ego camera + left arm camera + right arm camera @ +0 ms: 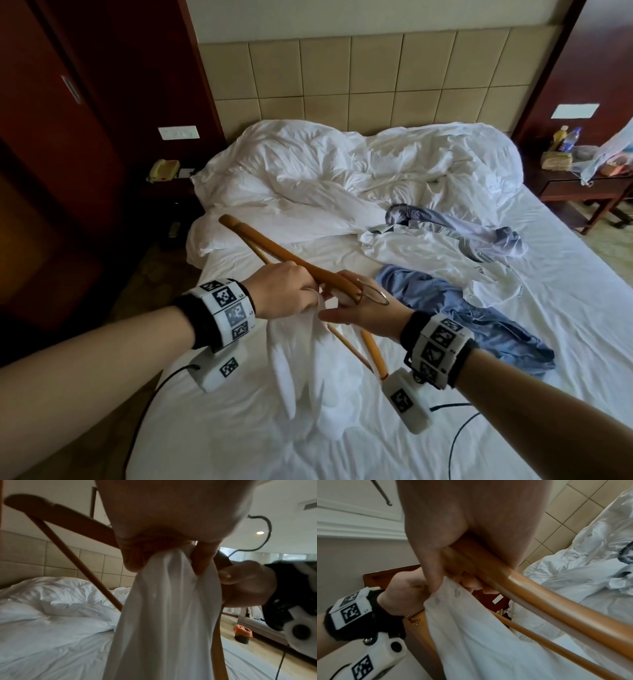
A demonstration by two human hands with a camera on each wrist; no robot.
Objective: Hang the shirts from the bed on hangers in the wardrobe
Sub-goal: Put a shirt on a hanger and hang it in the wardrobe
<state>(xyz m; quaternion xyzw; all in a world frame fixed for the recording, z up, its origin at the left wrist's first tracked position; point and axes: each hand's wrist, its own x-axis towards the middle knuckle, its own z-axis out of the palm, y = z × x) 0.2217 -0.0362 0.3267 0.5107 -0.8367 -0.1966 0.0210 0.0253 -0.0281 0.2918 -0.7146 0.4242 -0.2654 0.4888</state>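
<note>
A wooden hanger with a metal hook is held over the bed, its long arm pointing up and to the left. My right hand grips it near the hook, and the right wrist view shows thumb and fingers wrapped round the wooden arm. My left hand pinches the bunched top of a white shirt, which hangs down onto the sheet. The fabric runs down from my curled fingers. A blue shirt and a white-and-grey shirt lie crumpled on the bed to the right.
A rumpled white duvet covers the head of the bed below a padded headboard. Dark wooden wardrobe panels stand at the left, with a telephone on a low stand. A nightstand with bottles and bags stands at the right.
</note>
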